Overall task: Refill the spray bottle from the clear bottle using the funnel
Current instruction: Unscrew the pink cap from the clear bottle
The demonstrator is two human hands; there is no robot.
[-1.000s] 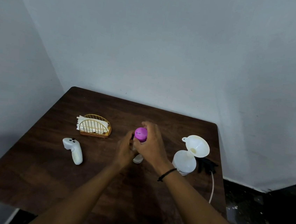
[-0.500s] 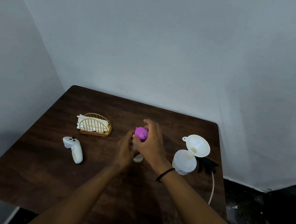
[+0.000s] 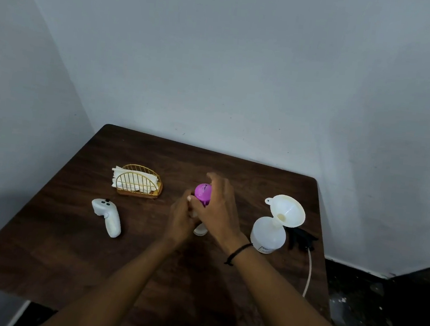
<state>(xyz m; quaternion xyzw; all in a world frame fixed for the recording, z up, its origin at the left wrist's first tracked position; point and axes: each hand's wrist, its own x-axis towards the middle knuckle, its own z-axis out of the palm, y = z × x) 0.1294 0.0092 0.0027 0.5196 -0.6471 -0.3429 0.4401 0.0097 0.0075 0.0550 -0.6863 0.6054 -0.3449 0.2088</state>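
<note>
A clear bottle with a pink cap stands mid-table, mostly hidden by my hands. My left hand wraps the bottle's body from the left. My right hand grips the pink cap from the right, thumb in front and fingers curved behind it. To the right stands the white spray bottle, its top off, with a white funnel seated tilted in its neck. The black spray head lies beside it, its tube trailing toward the table's right edge.
On the dark wooden table there is a gold wire napkin holder at the back left and a white handheld controller in front of it. Walls close off the back and left; the right edge drops to a dark floor.
My right hand has turned on the pink cap, and its fingers now reach further behind it, so more of the cap shows. The spray bottle and funnel have not moved.
</note>
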